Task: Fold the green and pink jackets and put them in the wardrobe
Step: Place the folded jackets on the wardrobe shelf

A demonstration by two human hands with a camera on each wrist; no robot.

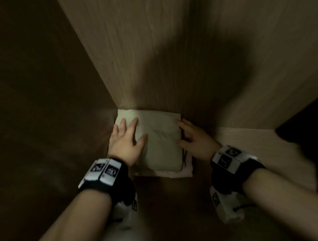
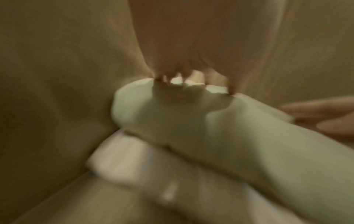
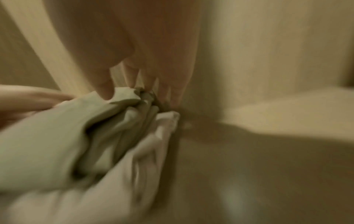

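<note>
Folded green jacket [image 1: 156, 140] atop pink jacket [image 1: 181, 174]; both hands' straight fingers [image 1: 133, 126] touching

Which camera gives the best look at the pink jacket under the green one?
The right wrist view: the pink jacket shows as a broad pale fold beneath the green jacket. The head view shows only a thin pink strip at the stack's near edge, and the left wrist view shows a blurred pale layer below the green.
</note>
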